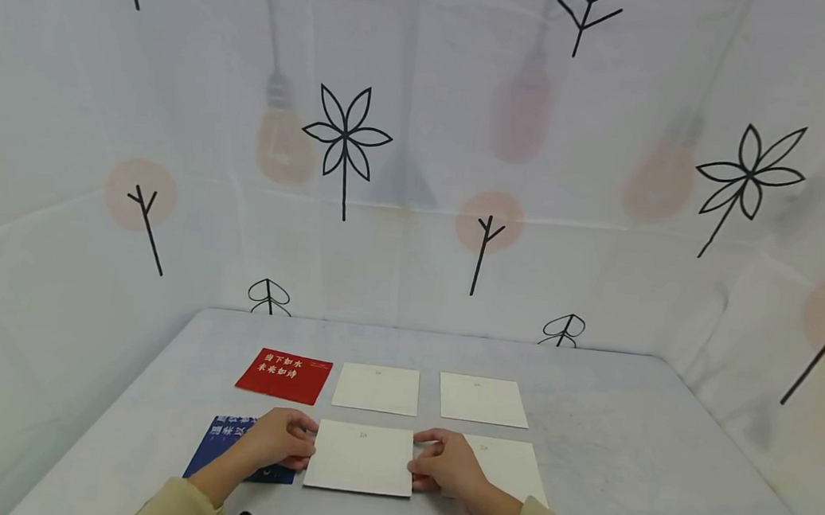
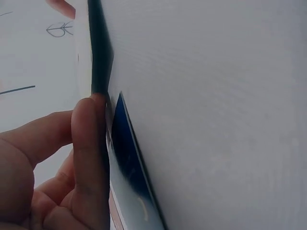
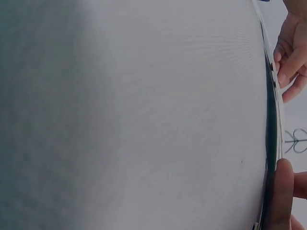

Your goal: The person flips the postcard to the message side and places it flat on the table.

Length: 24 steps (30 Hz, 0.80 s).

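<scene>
A white card with a tiny printed mark is at the front middle of the table. My left hand pinches its left edge, and my right hand pinches its right edge. Both wrist views show a dark teal underside below the pale face; whether it is one card or a thin stack, I cannot tell. Under my left forearm lies a blue card with white lettering, partly covered. Another white card lies beside my right hand, which hides part of it.
Behind, in a row, lie a red card with white lettering and two white cards, one in the middle and one to the right. They rest on a pale-covered table, with a printed white curtain behind it.
</scene>
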Each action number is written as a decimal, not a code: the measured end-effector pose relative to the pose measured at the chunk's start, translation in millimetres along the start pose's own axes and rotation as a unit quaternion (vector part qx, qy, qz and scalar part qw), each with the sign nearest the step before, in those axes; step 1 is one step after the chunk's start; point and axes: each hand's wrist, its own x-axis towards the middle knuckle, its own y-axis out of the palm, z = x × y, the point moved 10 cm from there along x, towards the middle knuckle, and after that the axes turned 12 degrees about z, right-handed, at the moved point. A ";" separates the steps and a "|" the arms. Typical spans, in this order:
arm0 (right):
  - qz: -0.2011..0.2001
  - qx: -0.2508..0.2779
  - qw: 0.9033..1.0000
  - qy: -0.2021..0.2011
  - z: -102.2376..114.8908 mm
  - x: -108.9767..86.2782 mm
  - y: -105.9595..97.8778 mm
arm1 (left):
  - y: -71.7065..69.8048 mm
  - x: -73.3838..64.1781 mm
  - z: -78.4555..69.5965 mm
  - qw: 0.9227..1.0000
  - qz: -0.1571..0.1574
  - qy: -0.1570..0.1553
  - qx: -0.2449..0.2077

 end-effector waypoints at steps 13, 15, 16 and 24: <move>-0.015 -0.054 0.998 0.024 3.2 -3.0 2.2 | 1.0 0.4 -3.8 0.999 -0.001 -0.007 0.033; -0.014 -0.056 0.998 0.027 4.2 -3.8 3.0 | 1.0 0.4 -3.9 0.999 -0.001 -0.006 0.037; -0.013 -0.058 0.998 0.028 4.6 -4.2 3.2 | 1.1 0.2 -4.2 0.999 -0.001 -0.006 0.039; -0.013 -0.069 0.997 0.028 7.0 -5.5 3.6 | 2.1 0.7 -4.3 0.999 0.002 -0.007 0.048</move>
